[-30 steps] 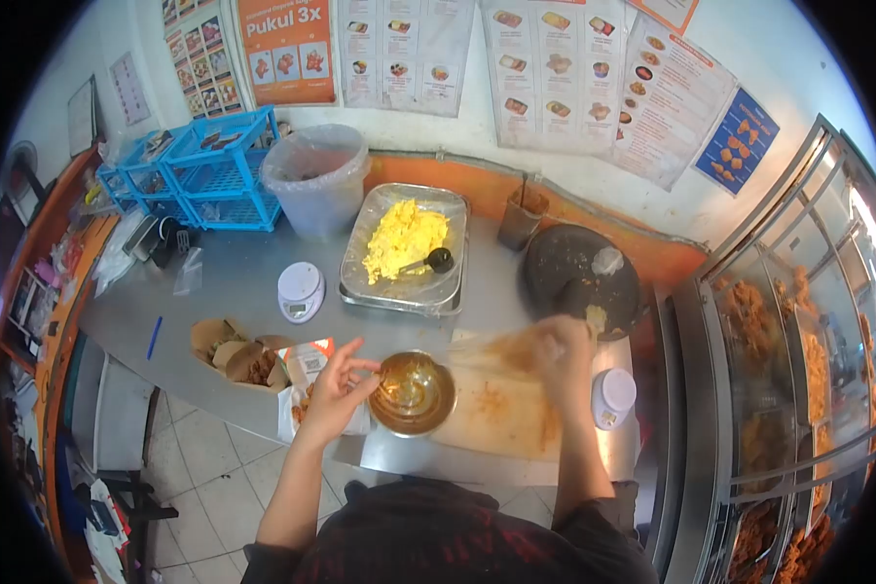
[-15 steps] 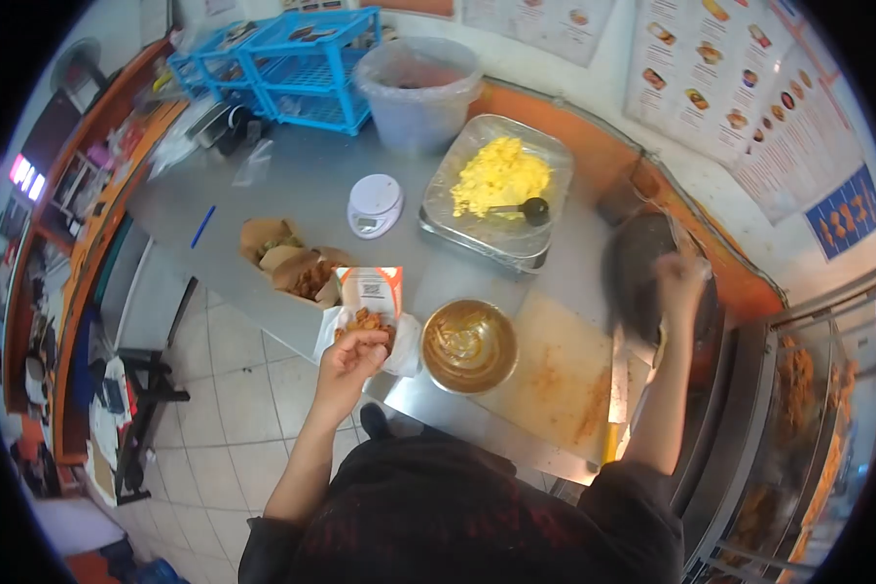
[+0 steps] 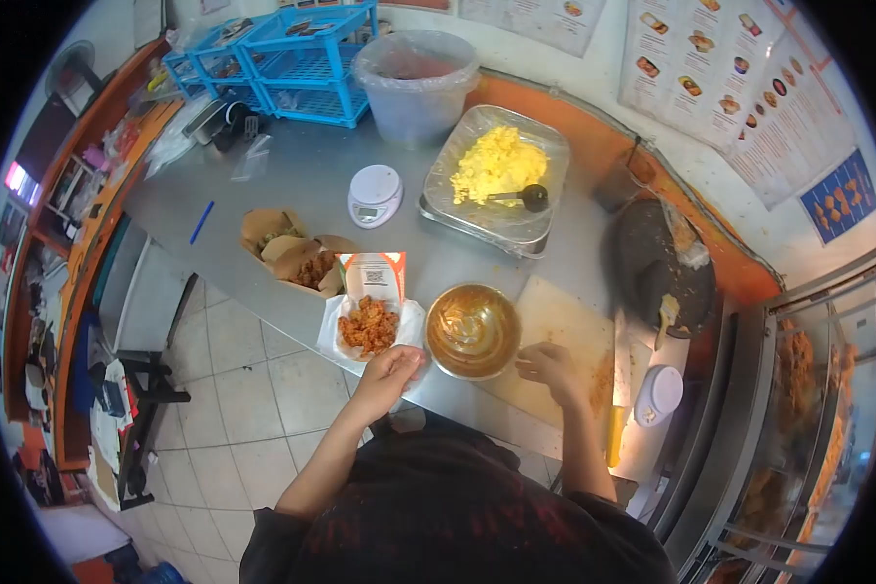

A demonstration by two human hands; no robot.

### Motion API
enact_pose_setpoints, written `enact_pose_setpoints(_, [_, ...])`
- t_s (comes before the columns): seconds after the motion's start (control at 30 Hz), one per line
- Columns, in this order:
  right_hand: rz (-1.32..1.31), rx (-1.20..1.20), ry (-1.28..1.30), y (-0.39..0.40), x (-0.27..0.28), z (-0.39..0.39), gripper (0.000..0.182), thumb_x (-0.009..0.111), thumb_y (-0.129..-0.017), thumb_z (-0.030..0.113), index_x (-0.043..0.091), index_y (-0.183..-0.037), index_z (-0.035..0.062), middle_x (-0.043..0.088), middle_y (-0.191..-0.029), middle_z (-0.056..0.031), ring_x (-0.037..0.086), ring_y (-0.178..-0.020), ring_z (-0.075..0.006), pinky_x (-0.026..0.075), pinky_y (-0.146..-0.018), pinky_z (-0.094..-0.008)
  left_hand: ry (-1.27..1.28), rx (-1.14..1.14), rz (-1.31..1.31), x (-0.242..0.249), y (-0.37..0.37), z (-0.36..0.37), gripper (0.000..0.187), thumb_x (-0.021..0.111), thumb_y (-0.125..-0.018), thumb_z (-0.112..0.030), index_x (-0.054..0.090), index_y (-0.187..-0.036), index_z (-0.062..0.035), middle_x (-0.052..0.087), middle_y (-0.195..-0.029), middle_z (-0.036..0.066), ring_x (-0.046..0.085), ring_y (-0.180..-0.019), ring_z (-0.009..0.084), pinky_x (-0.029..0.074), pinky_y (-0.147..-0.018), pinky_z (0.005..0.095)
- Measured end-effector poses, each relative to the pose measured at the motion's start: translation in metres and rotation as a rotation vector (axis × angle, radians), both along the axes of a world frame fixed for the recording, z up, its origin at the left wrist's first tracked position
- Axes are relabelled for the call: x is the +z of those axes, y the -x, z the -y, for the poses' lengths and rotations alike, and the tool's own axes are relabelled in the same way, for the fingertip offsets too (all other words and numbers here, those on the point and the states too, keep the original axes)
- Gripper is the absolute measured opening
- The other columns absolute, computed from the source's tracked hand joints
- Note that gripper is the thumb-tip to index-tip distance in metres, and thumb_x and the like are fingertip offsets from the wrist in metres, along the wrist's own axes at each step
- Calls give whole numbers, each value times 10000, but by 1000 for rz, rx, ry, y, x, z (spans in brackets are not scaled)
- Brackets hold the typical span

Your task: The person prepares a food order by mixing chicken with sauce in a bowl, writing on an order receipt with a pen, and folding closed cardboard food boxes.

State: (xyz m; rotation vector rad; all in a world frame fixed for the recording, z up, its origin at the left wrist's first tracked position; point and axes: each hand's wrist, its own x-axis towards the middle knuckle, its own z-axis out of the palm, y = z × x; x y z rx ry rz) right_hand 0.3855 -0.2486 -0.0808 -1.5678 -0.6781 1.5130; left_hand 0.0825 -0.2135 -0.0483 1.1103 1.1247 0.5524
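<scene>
Bowl [image 3: 473, 331], metal and sauce-smeared, sits by the near edge of the steel table [image 3: 428, 261] in my head view. The left hand [image 3: 389, 375], fingers curled, is just beside its near-left rim; the right hand [image 3: 552, 373], half-bent, is by its right rim. I cannot tell whether either grips. I'd steady both sides evenly; tabletop shows far-left toward the scale [image 3: 375, 194], a knife [image 3: 615, 435] right.
</scene>
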Motion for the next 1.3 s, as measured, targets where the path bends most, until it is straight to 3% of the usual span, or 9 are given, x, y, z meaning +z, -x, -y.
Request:
enact_pose_setpoints(0.47, [-60,-212,5,25,-34,-7,115,588,-814,62,550,-775,-40,606,-760,-133,642,-695,-218,580,-670,-321,-186,-14,29,11,10,-8,298,457,-962,-275,559,-1123,-46,603,-1074,35,584,-871,110,460,-706,254])
enact_pose_setpoints(0.67, [155,-288,-107,46,-17,-3,116,577,-806,46,547,-749,-50,593,-723,-100,629,-642,-183,578,-669,-320,-165,-3,151,16,44,-14,288,505,-940,-275,564,-1129,-66,618,-1038,16,564,-841,84,427,-675,222])
enact_pose_setpoints(0.77, [249,-430,-201,61,-1,20,120,586,-789,42,548,-709,-38,585,-678,-68,590,-590,-130,547,-584,-274,-123,-75,205,11,61,-21,321,442,-959,-291,556,-1136,-49,623,-1049,25,572,-859,98,433,-694,227])
enact_pose_setpoints(0.8, [344,-490,-211,64,4,37,117,586,-782,38,546,-697,-31,578,-659,-55,570,-575,-114,515,-552,-260,-67,-163,260,13,62,-23,465,365,-964,-413,520,-1189,-36,593,-1127,69,564,-938,138,435,-758,266])
enact_pose_setpoints(0.9, [520,-666,-190,96,11,103,124,591,-775,40,538,-672,-3,550,-625,-17,514,-552,-79,432,-491,-226,344,-408,910,62,48,-8,625,287,-942,-540,438,-1264,-26,515,-1210,131,526,-1014,217,423,-821,345])
enact_pose_setpoints(1.0, [542,-946,-230,152,32,199,133,600,-792,60,527,-684,31,524,-631,9,465,-566,-58,359,-505,-202,462,-799,1047,86,31,15,701,262,-912,-608,423,-1271,-28,463,-1262,153,491,-1067,257,389,-852,376])
enact_pose_setpoints(1.1, [521,-1228,-128,219,38,297,126,587,-802,54,517,-699,37,535,-642,7,479,-579,-54,379,-519,-207,399,-1207,1131,106,8,67,654,305,-910,-584,442,-1242,-39,443,-1289,141,492,-1064,265,384,-846,365])
enact_pose_setpoints(1.23, [540,-1575,-81,328,39,425,98,558,-778,17,518,-688,19,547,-632,10,497,-566,-42,431,-538,-207,1085,-1599,1342,122,4,185,529,432,-833,-549,490,-1086,-88,473,-1191,108,494,-993,253,375,-779,374])
enact_pose_setpoints(1.3, [531,-1782,-59,393,29,481,90,571,-776,26,533,-694,24,554,-634,12,495,-560,-43,428,-535,-203,1263,-1667,1195,118,20,248,519,471,-804,-535,493,-1068,-88,479,-1167,117,509,-972,266,385,-786,377])
